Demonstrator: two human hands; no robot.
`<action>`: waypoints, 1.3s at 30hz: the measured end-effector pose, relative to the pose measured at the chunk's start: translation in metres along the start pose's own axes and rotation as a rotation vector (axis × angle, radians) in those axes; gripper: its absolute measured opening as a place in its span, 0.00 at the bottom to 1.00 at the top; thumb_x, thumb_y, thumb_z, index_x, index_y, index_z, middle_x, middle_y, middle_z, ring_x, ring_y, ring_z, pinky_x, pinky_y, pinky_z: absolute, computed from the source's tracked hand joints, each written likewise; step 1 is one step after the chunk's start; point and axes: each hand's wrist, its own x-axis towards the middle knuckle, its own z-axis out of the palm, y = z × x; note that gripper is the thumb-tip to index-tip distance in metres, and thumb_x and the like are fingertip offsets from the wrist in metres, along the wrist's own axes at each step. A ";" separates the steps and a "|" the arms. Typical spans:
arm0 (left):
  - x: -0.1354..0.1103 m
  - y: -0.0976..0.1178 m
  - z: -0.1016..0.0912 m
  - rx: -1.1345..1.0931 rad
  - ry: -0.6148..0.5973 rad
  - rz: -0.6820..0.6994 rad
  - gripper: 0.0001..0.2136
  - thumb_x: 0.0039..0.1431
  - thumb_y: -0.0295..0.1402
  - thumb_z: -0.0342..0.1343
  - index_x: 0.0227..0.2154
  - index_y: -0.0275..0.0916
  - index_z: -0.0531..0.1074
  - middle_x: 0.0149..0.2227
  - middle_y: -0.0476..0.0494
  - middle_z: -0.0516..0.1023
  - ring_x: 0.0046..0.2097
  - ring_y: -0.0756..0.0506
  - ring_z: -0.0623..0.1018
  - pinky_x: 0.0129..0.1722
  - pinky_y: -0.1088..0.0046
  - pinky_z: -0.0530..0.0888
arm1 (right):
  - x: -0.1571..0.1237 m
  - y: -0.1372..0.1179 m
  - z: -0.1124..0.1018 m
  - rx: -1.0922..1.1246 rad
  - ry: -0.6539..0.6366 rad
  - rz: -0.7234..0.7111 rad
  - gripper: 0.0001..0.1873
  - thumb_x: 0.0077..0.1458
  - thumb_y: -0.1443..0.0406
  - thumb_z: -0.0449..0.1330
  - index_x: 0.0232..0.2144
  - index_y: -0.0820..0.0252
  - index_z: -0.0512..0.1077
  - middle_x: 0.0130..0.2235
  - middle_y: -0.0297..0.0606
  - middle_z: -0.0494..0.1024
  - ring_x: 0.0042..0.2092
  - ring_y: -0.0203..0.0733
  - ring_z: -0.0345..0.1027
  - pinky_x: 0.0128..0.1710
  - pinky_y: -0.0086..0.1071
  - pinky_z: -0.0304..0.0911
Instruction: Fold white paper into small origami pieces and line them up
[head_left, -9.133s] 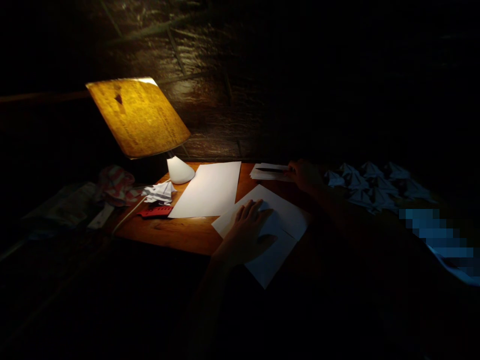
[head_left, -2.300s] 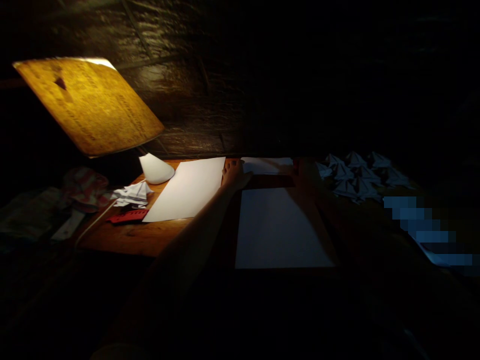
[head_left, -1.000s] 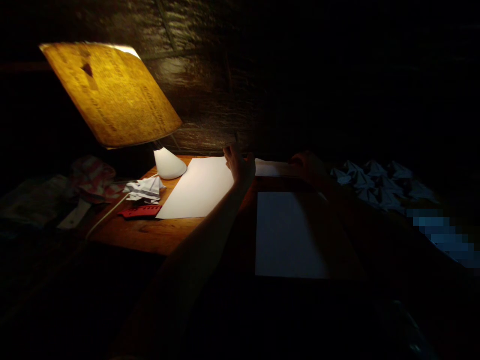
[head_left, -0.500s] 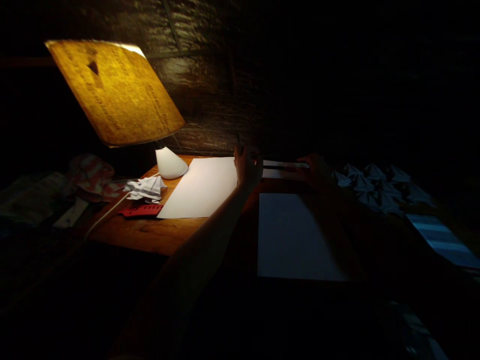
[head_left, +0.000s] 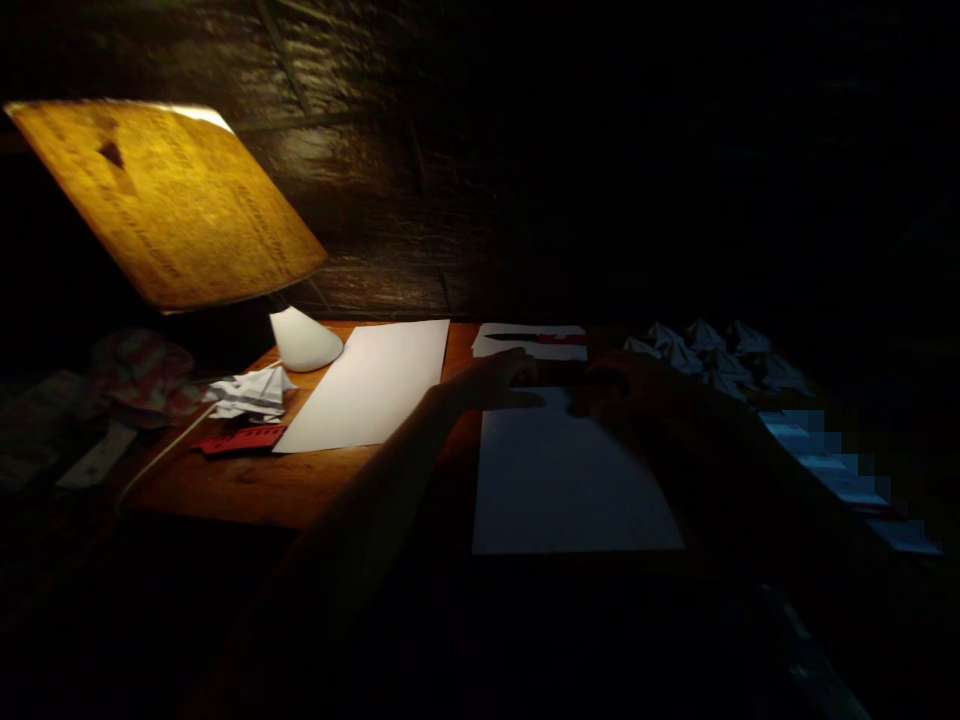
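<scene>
A dim white sheet of paper [head_left: 570, 490] lies in front of me on the wooden table [head_left: 300, 485]. My left hand [head_left: 499, 382] rests at the sheet's far left corner, fingers stretched flat. My right hand [head_left: 626, 385] sits at the far edge of the same sheet, in deep shadow, so I cannot make out its fingers. Just beyond both hands lies a small stack of paper [head_left: 529, 342] with a dark pen [head_left: 525, 338] on top.
A lit lamp with a yellow shade [head_left: 161, 200] and white base [head_left: 304, 340] stands at the left. A second white sheet [head_left: 367, 385], a crumpled paper piece [head_left: 251, 390] and a red ruler [head_left: 240, 440] lie near it. Several folded paper shapes [head_left: 716, 355] sit at the right.
Both hands have come back from the far paper stack to the near sheet's far edge. The pen now lies on the stack. The view has shifted slightly to the right.
</scene>
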 end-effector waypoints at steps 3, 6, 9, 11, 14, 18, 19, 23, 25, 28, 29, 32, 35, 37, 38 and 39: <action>-0.004 0.007 -0.003 0.039 -0.026 -0.026 0.25 0.48 0.51 0.71 0.44 0.43 0.73 0.47 0.43 0.78 0.44 0.40 0.77 0.40 0.66 0.71 | 0.000 -0.001 0.002 -0.060 -0.006 0.025 0.34 0.43 0.54 0.75 0.52 0.58 0.78 0.54 0.52 0.79 0.54 0.58 0.74 0.55 0.49 0.68; -0.005 0.006 -0.002 0.039 -0.010 -0.037 0.27 0.45 0.50 0.72 0.44 0.44 0.72 0.48 0.43 0.78 0.45 0.39 0.77 0.41 0.65 0.71 | 0.000 0.000 0.005 -0.054 -0.025 0.044 0.34 0.40 0.54 0.76 0.51 0.58 0.79 0.52 0.51 0.80 0.52 0.58 0.75 0.52 0.48 0.69; -0.004 0.001 0.001 0.010 -0.003 -0.033 0.25 0.46 0.49 0.72 0.44 0.44 0.72 0.44 0.45 0.78 0.42 0.41 0.77 0.39 0.66 0.71 | 0.002 0.002 0.006 0.003 -0.005 0.031 0.29 0.39 0.58 0.75 0.47 0.57 0.80 0.50 0.47 0.83 0.50 0.55 0.77 0.49 0.44 0.70; -0.004 -0.002 0.002 -0.017 -0.011 -0.036 0.23 0.47 0.48 0.71 0.41 0.43 0.73 0.40 0.47 0.77 0.39 0.43 0.76 0.37 0.68 0.70 | 0.004 0.003 0.004 0.034 0.019 0.053 0.19 0.44 0.60 0.72 0.41 0.57 0.82 0.45 0.44 0.85 0.45 0.52 0.78 0.46 0.41 0.71; -0.001 -0.007 0.005 -0.077 0.025 -0.079 0.18 0.49 0.46 0.69 0.37 0.42 0.74 0.37 0.47 0.76 0.37 0.45 0.75 0.35 0.69 0.69 | 0.006 0.001 -0.001 0.095 0.085 0.115 0.10 0.53 0.59 0.64 0.34 0.56 0.83 0.37 0.41 0.86 0.38 0.49 0.78 0.41 0.39 0.70; 0.006 -0.013 0.004 -0.238 0.216 -0.131 0.11 0.50 0.40 0.66 0.31 0.40 0.74 0.35 0.48 0.76 0.37 0.46 0.75 0.38 0.69 0.71 | 0.008 0.000 -0.008 0.273 0.258 0.185 0.11 0.55 0.59 0.62 0.32 0.55 0.84 0.36 0.39 0.87 0.39 0.50 0.80 0.44 0.41 0.71; 0.008 -0.014 0.003 -0.296 0.278 -0.151 0.10 0.50 0.40 0.65 0.29 0.40 0.74 0.34 0.48 0.76 0.37 0.46 0.75 0.38 0.69 0.71 | 0.008 0.001 -0.009 0.332 0.307 0.218 0.11 0.55 0.59 0.62 0.31 0.55 0.84 0.37 0.39 0.87 0.40 0.50 0.80 0.44 0.41 0.72; 0.011 -0.019 -0.002 -0.542 0.512 -0.303 0.13 0.50 0.43 0.66 0.27 0.40 0.73 0.27 0.50 0.73 0.34 0.46 0.75 0.34 0.71 0.71 | 0.007 0.003 -0.010 0.468 0.464 0.337 0.12 0.53 0.57 0.64 0.31 0.56 0.85 0.36 0.41 0.86 0.40 0.52 0.80 0.40 0.41 0.73; 0.010 -0.021 -0.003 -0.653 0.586 -0.346 0.15 0.50 0.46 0.67 0.28 0.40 0.74 0.27 0.49 0.74 0.33 0.46 0.75 0.32 0.71 0.70 | 0.007 0.003 -0.010 0.484 0.506 0.364 0.12 0.53 0.57 0.65 0.32 0.57 0.85 0.35 0.41 0.86 0.39 0.51 0.80 0.37 0.39 0.72; 0.011 -0.022 -0.003 -0.839 0.653 -0.328 0.17 0.49 0.48 0.69 0.26 0.40 0.72 0.27 0.50 0.72 0.30 0.47 0.73 0.31 0.72 0.69 | 0.006 0.000 -0.009 0.527 0.543 0.397 0.13 0.53 0.56 0.67 0.32 0.57 0.85 0.34 0.41 0.86 0.37 0.49 0.79 0.33 0.36 0.71; 0.011 -0.022 -0.002 -0.907 0.676 -0.308 0.18 0.49 0.48 0.69 0.25 0.40 0.72 0.25 0.50 0.71 0.28 0.48 0.72 0.30 0.72 0.68 | 0.006 -0.001 -0.009 0.547 0.555 0.407 0.12 0.53 0.56 0.67 0.31 0.58 0.85 0.33 0.41 0.85 0.36 0.48 0.79 0.33 0.35 0.71; 0.013 -0.021 0.000 -1.084 0.732 -0.245 0.19 0.48 0.47 0.71 0.22 0.39 0.70 0.22 0.51 0.68 0.25 0.50 0.69 0.27 0.73 0.66 | 0.005 -0.005 -0.008 0.627 0.587 0.421 0.13 0.52 0.55 0.69 0.30 0.60 0.85 0.32 0.41 0.85 0.35 0.46 0.78 0.32 0.33 0.70; 0.013 -0.020 0.000 -1.162 0.763 -0.210 0.19 0.47 0.45 0.73 0.21 0.37 0.72 0.23 0.50 0.71 0.25 0.50 0.70 0.28 0.73 0.66 | 0.004 -0.008 -0.007 0.683 0.592 0.409 0.17 0.48 0.51 0.71 0.29 0.60 0.84 0.30 0.40 0.84 0.35 0.47 0.78 0.31 0.33 0.69; 0.013 -0.020 0.000 -1.178 0.779 -0.197 0.19 0.47 0.45 0.73 0.21 0.37 0.73 0.23 0.50 0.72 0.25 0.50 0.71 0.28 0.74 0.66 | 0.004 -0.009 -0.007 0.705 0.601 0.392 0.19 0.47 0.49 0.72 0.28 0.59 0.84 0.30 0.40 0.84 0.36 0.48 0.78 0.32 0.34 0.69; 0.013 -0.020 0.000 -1.184 0.782 -0.190 0.19 0.48 0.44 0.73 0.21 0.37 0.73 0.23 0.50 0.72 0.25 0.50 0.72 0.28 0.74 0.67 | 0.004 -0.010 -0.007 0.722 0.606 0.385 0.20 0.46 0.48 0.72 0.28 0.59 0.84 0.31 0.41 0.84 0.36 0.48 0.78 0.32 0.34 0.69; 0.013 -0.020 0.000 -1.189 0.783 -0.184 0.18 0.48 0.44 0.73 0.21 0.36 0.73 0.23 0.50 0.73 0.25 0.50 0.72 0.28 0.74 0.67 | 0.004 -0.011 -0.007 0.744 0.604 0.380 0.21 0.45 0.47 0.72 0.28 0.59 0.83 0.31 0.41 0.84 0.36 0.47 0.77 0.32 0.34 0.69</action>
